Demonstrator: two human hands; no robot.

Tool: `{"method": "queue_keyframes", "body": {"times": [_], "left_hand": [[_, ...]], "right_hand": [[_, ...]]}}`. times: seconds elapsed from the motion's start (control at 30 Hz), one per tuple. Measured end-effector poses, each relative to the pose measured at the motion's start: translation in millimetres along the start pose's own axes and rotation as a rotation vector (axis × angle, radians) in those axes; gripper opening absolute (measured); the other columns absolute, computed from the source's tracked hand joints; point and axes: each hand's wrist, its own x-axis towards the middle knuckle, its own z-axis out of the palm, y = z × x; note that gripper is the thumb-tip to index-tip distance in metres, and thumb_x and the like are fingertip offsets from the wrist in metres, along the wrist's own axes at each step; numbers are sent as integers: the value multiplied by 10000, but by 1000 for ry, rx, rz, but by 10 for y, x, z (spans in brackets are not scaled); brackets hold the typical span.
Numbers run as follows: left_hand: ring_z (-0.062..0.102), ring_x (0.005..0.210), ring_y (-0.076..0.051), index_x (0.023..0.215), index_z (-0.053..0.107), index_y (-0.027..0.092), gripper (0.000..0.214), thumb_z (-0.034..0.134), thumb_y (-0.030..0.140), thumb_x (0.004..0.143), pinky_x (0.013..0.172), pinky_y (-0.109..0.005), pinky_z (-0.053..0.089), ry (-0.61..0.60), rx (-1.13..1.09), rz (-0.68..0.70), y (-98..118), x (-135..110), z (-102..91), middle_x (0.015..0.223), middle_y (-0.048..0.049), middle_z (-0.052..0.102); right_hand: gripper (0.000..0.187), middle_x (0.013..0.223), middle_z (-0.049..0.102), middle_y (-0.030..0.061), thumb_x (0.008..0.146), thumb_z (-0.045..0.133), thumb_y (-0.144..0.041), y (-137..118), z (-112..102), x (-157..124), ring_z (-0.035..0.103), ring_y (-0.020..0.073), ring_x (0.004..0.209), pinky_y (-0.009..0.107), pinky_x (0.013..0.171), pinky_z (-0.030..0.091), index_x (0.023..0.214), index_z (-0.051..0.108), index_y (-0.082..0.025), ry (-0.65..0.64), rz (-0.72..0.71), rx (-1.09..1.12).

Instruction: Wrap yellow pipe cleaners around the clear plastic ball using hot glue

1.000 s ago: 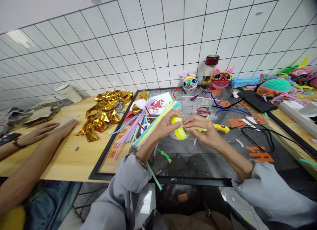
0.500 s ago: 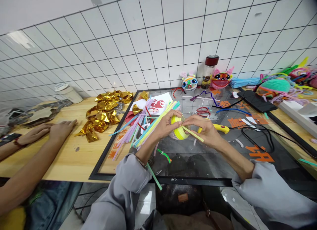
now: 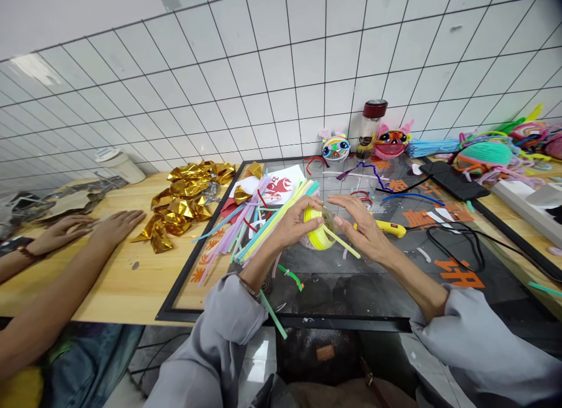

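Observation:
My left hand (image 3: 293, 226) grips a clear rounded form wrapped in yellow pipe cleaner (image 3: 320, 235), its thumb pressed on the yellow band. A loose yellow end (image 3: 346, 244) sticks out from the band toward the lower right. Just to the right, my right hand (image 3: 365, 232) is open, fingers apart and thumb close to the clear side; whether it touches is hard to tell. Behind my left hand lies a bundle of pipe cleaners (image 3: 237, 232) in purple, blue, yellow and green. A yellow-handled tool with a black cord (image 3: 390, 228) lies beyond my right hand.
A co-worker's hands (image 3: 112, 229) rest on the wooden table at left, near crumpled gold foil (image 3: 184, 191). Along the wall stand two decorated animal heads (image 3: 336, 147) and a bottle (image 3: 371, 130). A black phone (image 3: 456, 180) and colourful pipe-cleaner pieces (image 3: 487, 156) are at right.
My right hand has let go of the yellow pipe cleaner end and opened, its fingers spreading slightly. My left hand keeps its hold. The co-worker's nearer hand has shifted slightly right.

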Motion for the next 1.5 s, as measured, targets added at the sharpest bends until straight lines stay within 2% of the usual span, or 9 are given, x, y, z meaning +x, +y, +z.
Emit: {"method": "queue_keyframes", "body": {"times": [0.13,0.27,0.53,0.9,1.17,1.37,1.5], "left_hand": [[587,1193,-240,949,611,195,273,699,435,854,1089,-412,413,-6,9,-11,16,-2,-4,1159,-87,629],[579,1200,-247,958,615,199,285,703,447,849,1088,-421,410,-11,15,-11,18,-7,-9,1155,-86,627],[571,1195,-246,976,608,198,303,699,460,854,1105,-431,387,-29,26,-19,25,-17,-30,1178,-89,621],[586,1172,-249,960,618,201,293,718,445,832,1080,-427,412,-18,20,-39,37,-11,-17,1162,-87,637],[589,1165,-244,948,603,202,278,713,428,830,1074,-409,423,-14,42,-27,54,3,-5,1126,-79,635],[584,1166,-236,943,594,198,248,695,402,844,1070,-400,419,-23,39,-6,69,8,-5,1126,-79,628],[585,1149,-237,938,599,197,271,697,432,843,1056,-400,423,-23,38,-7,69,10,0,1101,-76,626]], "right_hand": [[436,1454,548,132,1029,398,-493,43,36,-23,480,283,1364,538,1139,358,1351,561,-247,-39,65,-29],[508,1509,473,132,1018,357,-572,30,54,-23,420,299,1415,553,1146,348,1368,568,-270,-83,140,-66],[595,1494,478,162,1002,336,-632,50,118,2,423,324,1409,580,1147,351,1352,607,-234,-126,185,-35],[515,1464,516,127,996,411,-604,95,158,-5,457,303,1390,588,1163,349,1347,613,-286,-79,159,51],[542,1461,513,152,981,441,-621,123,143,0,456,290,1402,556,1167,358,1326,630,-248,-97,177,103],[440,1322,608,107,947,522,-611,168,230,73,545,260,1304,487,1108,423,1135,715,-262,19,216,178],[272,1213,669,77,861,664,-484,161,265,131,597,268,1213,473,1023,468,1010,741,-270,77,259,201]]}}
